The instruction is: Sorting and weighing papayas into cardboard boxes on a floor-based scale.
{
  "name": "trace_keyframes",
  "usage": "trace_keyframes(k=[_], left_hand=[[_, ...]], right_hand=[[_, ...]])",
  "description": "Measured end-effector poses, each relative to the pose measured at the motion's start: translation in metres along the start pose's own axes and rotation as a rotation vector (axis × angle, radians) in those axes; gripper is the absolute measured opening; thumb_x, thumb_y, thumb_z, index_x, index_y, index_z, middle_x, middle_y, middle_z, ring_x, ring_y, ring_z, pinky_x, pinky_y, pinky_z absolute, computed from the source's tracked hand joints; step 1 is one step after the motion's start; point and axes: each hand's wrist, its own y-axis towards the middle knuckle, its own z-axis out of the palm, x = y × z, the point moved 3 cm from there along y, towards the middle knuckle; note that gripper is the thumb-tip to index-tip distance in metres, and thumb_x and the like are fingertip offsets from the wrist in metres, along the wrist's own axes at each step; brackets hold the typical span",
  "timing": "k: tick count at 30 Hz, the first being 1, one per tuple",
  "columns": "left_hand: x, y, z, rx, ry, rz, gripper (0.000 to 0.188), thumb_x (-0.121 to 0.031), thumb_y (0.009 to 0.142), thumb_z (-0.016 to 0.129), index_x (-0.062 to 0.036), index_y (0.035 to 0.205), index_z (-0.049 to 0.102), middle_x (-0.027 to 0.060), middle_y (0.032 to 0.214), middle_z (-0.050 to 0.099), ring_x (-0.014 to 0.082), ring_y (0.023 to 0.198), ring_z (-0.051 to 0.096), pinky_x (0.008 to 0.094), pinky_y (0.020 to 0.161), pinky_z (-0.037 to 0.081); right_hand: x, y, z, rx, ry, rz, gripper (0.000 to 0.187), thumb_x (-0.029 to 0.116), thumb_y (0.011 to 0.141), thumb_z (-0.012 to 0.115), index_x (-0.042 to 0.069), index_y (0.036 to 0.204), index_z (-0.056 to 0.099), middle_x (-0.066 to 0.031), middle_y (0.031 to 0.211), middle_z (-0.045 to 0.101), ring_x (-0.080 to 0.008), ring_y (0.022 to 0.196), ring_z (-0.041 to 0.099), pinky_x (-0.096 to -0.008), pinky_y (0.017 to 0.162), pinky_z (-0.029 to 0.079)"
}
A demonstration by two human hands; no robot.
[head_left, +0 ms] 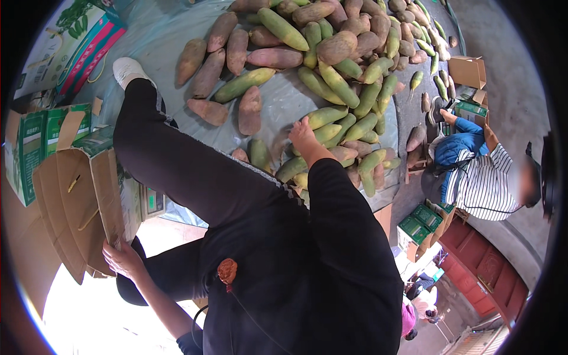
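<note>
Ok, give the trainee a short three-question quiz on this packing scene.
1. True or false: the right hand rests on the heap of green and brown produce.
2. What does the left hand grip? A) a knife B) the flap of an open cardboard box C) a bag
3. Fill in: the heap lies on a pale ___ sheet.

Key: 1 true; 2 B; 3 plastic
</note>
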Motion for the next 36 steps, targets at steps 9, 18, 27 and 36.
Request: trace_keyframes(k=[9, 18, 27, 36], left_hand=[[0.002, -0.001, 0.002, -0.014, -0.015, 0.028, 0.043, -0.020, 0.080, 0.064, -0.0033, 0.116, 0.047, 0.0147, 0.106, 0.057, 0.0341, 0.101, 0.055, 0.0473, 0.081, 0.044], [0.002, -0.002, 0.003, -0.029, -0.022, 0.050, 0.045, -0.019, 0.079, 0.065, -0.0033, 0.117, 0.047, 0.0154, 0.106, 0.056, 0.0348, 0.099, 0.055, 0.0479, 0.081, 0.044], [0.001, -0.001, 0.004, -0.025, -0.037, 0.029, 0.043, -0.021, 0.081, 0.062, -0.0036, 0.117, 0.047, 0.0156, 0.106, 0.056, 0.0348, 0.100, 0.055, 0.0481, 0.081, 0.043], [-0.002, -0.001, 0.001, 0.011, -0.026, -0.006, 0.043, -0.021, 0.081, 0.061, -0.0034, 0.117, 0.047, 0.0157, 0.107, 0.055, 0.0347, 0.100, 0.054, 0.0474, 0.083, 0.043]], right_hand=[[0.004, 0.012, -0.008, 0.007, -0.199, -0.119, 0.030, 0.024, 0.086, 0.052, 0.015, 0.112, 0.065, 0.0013, 0.118, 0.057, -0.0232, 0.119, 0.041, -0.0509, 0.098, 0.030], [0.002, 0.024, -0.008, 0.030, -0.229, -0.129, 0.032, 0.028, 0.088, 0.049, 0.018, 0.116, 0.062, 0.0020, 0.119, 0.058, -0.0232, 0.119, 0.041, -0.0508, 0.096, 0.031], [-0.005, 0.029, 0.001, 0.011, -0.036, -0.016, 0.025, 0.022, 0.084, 0.053, 0.018, 0.103, 0.069, 0.0039, 0.109, 0.062, -0.0191, 0.115, 0.045, -0.0414, 0.088, 0.032], [-0.006, 0.028, -0.001, 0.001, -0.074, -0.039, 0.023, 0.022, 0.085, 0.053, 0.017, 0.100, 0.069, 0.0026, 0.109, 0.063, -0.0189, 0.116, 0.046, -0.0401, 0.090, 0.033]])
